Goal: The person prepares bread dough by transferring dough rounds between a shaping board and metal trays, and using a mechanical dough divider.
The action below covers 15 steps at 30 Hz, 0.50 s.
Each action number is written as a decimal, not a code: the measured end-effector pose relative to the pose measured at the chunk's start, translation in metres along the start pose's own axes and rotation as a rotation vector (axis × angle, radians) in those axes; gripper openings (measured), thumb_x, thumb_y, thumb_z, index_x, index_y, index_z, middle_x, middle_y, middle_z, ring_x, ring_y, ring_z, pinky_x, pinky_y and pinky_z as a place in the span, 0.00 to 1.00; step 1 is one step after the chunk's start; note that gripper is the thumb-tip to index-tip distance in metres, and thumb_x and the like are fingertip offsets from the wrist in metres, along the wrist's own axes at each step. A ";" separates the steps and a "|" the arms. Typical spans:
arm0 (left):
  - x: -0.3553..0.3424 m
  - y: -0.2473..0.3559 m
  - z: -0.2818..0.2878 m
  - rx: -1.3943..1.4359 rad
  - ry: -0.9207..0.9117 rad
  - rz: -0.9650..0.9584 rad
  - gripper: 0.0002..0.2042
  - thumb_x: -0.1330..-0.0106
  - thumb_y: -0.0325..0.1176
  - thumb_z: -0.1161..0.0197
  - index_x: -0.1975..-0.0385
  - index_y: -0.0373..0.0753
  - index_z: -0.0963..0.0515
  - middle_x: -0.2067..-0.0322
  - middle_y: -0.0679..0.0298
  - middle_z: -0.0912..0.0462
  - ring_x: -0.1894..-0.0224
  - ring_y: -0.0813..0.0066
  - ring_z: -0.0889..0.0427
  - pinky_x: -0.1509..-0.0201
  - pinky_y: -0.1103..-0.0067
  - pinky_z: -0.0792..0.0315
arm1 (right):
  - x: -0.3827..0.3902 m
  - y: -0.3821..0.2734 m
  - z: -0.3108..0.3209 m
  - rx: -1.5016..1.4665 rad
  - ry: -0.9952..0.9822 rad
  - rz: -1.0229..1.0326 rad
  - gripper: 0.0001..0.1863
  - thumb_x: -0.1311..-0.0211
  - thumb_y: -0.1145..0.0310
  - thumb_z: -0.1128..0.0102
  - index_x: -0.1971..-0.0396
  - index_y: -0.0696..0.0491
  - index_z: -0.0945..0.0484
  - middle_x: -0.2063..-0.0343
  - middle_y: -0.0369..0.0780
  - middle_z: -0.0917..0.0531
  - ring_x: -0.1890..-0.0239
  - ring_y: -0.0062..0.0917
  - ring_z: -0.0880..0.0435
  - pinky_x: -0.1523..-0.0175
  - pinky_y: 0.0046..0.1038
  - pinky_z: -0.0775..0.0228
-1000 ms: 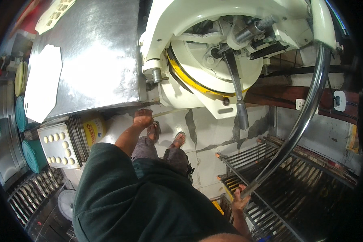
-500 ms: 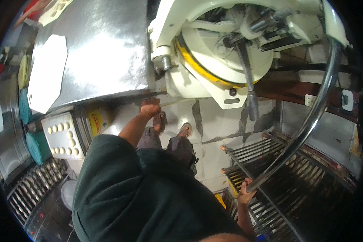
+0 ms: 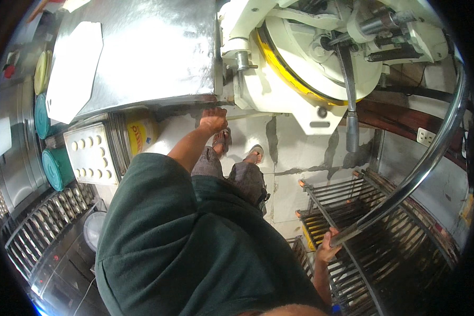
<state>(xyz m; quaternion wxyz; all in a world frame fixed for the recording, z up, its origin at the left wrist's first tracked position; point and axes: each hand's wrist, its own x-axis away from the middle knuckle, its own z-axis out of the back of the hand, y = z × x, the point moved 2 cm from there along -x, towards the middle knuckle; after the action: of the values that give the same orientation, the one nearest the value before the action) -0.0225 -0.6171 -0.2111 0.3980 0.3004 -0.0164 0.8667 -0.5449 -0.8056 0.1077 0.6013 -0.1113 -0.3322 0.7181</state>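
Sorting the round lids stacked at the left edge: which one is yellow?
The topmost lid, beside the white board; the two lids below it are teal.

We record a white floor (image 3: 287, 158) with dark cracks, a steel-topped table (image 3: 152, 47) at upper left bearing a white sheet (image 3: 73, 68), and a large white machine (image 3: 305, 63) with a yellow ring at upper right. Along the left we note stacked teal and yellow lids (image 3: 55, 168), perforated trays (image 3: 92, 152), and, at right, dark wire racks (image 3: 405, 247) beside a wall socket (image 3: 425, 138).
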 end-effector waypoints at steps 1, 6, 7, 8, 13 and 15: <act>-0.001 0.000 0.002 0.014 -0.030 0.004 0.17 0.35 0.41 0.46 0.50 0.41 0.24 0.48 0.51 0.20 0.42 0.53 0.21 0.37 0.57 0.32 | -0.001 0.001 -0.001 -0.008 0.002 -0.007 0.22 0.39 0.55 0.35 0.58 0.61 0.21 0.69 0.39 0.22 0.66 0.28 0.25 0.59 0.35 0.32; -0.001 -0.003 -0.007 -0.015 -0.001 0.012 0.17 0.34 0.40 0.48 0.49 0.41 0.24 0.46 0.51 0.21 0.42 0.53 0.22 0.37 0.58 0.33 | -0.001 -0.010 -0.005 -0.073 0.017 -0.043 0.25 0.41 0.51 0.33 0.59 0.60 0.21 0.69 0.38 0.23 0.66 0.28 0.25 0.59 0.34 0.32; -0.001 -0.002 -0.003 0.001 -0.024 0.014 0.18 0.34 0.40 0.48 0.48 0.41 0.25 0.46 0.52 0.21 0.41 0.53 0.22 0.37 0.58 0.33 | 0.000 -0.015 -0.006 -0.070 0.021 -0.054 0.26 0.41 0.50 0.33 0.59 0.60 0.21 0.69 0.38 0.23 0.66 0.28 0.26 0.59 0.34 0.33; 0.000 0.000 0.003 0.017 -0.048 0.016 0.18 0.34 0.40 0.48 0.48 0.41 0.25 0.46 0.52 0.21 0.41 0.53 0.23 0.36 0.58 0.34 | 0.001 -0.012 -0.005 -0.073 0.017 -0.054 0.26 0.42 0.50 0.33 0.59 0.60 0.21 0.70 0.38 0.23 0.65 0.28 0.26 0.58 0.34 0.32; -0.006 -0.005 -0.010 0.020 -0.066 0.024 0.19 0.33 0.43 0.47 0.46 0.42 0.25 0.45 0.52 0.22 0.38 0.53 0.25 0.35 0.57 0.35 | -0.002 0.014 0.000 -0.085 -0.002 -0.046 0.28 0.42 0.47 0.33 0.59 0.60 0.22 0.70 0.38 0.24 0.65 0.28 0.26 0.58 0.34 0.33; -0.005 -0.006 -0.011 -0.004 -0.058 0.006 0.19 0.33 0.44 0.46 0.46 0.42 0.26 0.44 0.52 0.23 0.38 0.52 0.26 0.35 0.57 0.35 | -0.003 0.009 -0.002 -0.061 0.002 0.017 0.27 0.41 0.48 0.34 0.59 0.60 0.21 0.70 0.38 0.24 0.66 0.28 0.27 0.59 0.34 0.34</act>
<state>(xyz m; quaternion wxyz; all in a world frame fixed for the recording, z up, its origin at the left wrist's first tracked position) -0.0212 -0.6137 -0.2245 0.3951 0.3244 -0.0304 0.8589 -0.5501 -0.8077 0.1000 0.5921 -0.1331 -0.3523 0.7125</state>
